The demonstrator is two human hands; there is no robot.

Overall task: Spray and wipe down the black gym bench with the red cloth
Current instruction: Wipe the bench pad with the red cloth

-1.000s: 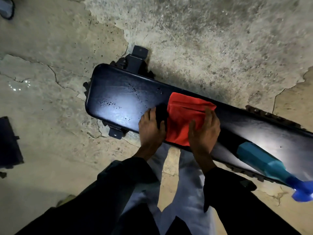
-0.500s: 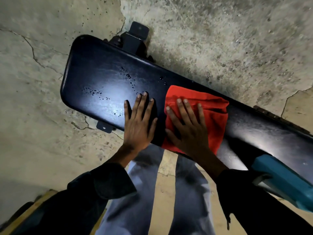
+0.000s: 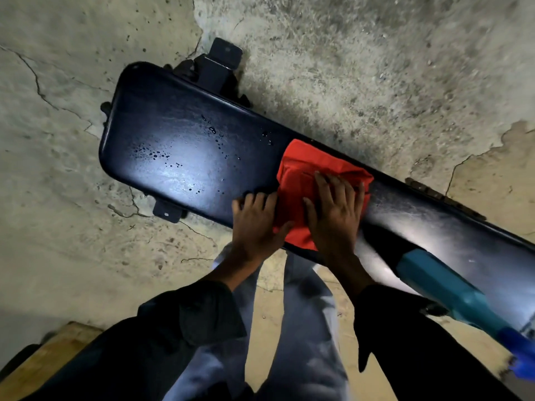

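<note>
Nearest, the teal spray bottle (image 3: 451, 296) lies on the bench (image 3: 185, 157), right of both grips. Right hand (image 3: 335, 215) flat, fingers spread, pressing the red cloth (image 3: 304, 169); left hand (image 3: 254, 224) open beside it, thumb touching cloth. Bench's long axis runs diagonally, rounded end pointing far-left, droplets (image 3: 162, 154) beyond the fingertips.

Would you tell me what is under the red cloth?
The cloth lies on the black bench, the right hand flat on top. The left hand touches its edge. Any droplets beneath it are covered.
</note>
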